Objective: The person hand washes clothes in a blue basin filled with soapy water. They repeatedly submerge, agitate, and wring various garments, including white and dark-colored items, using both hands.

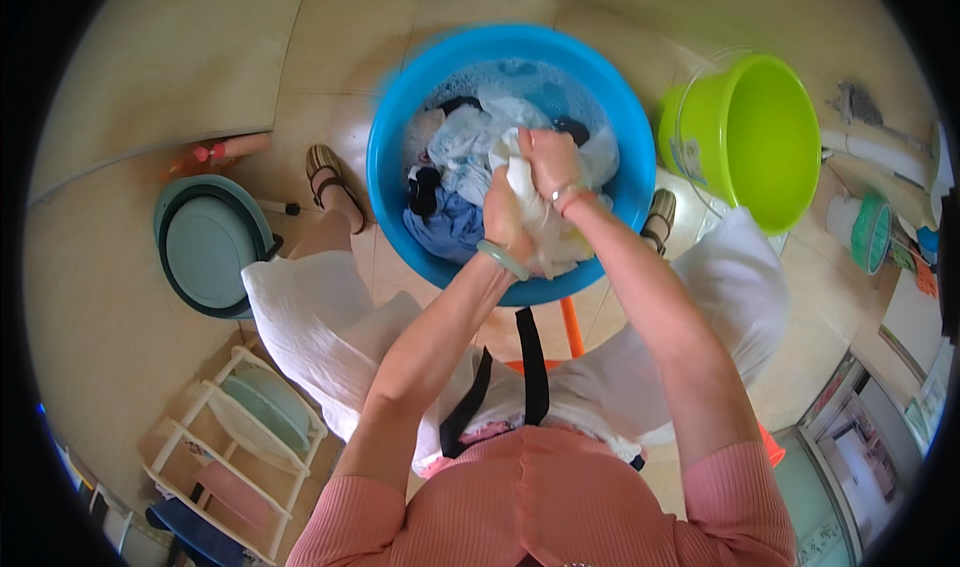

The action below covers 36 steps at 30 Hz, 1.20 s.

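Observation:
Between my feet stands a round blue tub (385, 157) holding soapy water and a heap of wet laundry. Over its near right part, my left hand (507, 212) and my right hand (552, 164) are both closed on a white cloth garment (521, 179), bunched up between them. Its lower part hangs down toward the tub's near rim. Beside my left hand lies a blue garment (443, 225), with a small black piece (424, 192) on top. Pale, light-blue wet clothes (465, 137) fill the middle. Suds float at the far side.
A lime-green bucket (770, 142) with a wire handle stands right of the tub. At the left, grey-green basins (210, 237) lean by the wall, near a white rack (240, 447). A green-rimmed container (872, 232) is at the far right.

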Available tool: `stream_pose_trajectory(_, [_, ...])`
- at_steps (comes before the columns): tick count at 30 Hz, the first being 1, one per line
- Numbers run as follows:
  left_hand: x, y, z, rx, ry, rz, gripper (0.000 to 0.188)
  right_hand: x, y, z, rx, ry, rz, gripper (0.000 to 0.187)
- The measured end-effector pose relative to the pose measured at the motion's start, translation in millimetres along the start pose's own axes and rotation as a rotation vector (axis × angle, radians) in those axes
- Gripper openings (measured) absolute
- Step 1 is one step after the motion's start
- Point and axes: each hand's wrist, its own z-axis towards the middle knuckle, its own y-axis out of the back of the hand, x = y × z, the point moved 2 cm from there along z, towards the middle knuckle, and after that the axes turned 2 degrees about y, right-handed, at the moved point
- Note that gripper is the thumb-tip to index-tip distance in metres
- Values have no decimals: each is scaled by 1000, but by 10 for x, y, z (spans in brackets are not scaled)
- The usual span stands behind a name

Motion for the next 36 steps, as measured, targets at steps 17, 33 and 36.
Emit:
stream_pose_trajectory(17, [-892,56,714,388,-365,776,50,-658,654,337,539,111,-159,58])
stream_pose_trajectory(33, [-903,84,1417,155,-663,1790,70,-780,-128,730,181,320,-268,62])
stream_pose_trajectory(36, [-747,201,1708,71,-677,1983,68,-934,-506,729,271,138,-399,58])
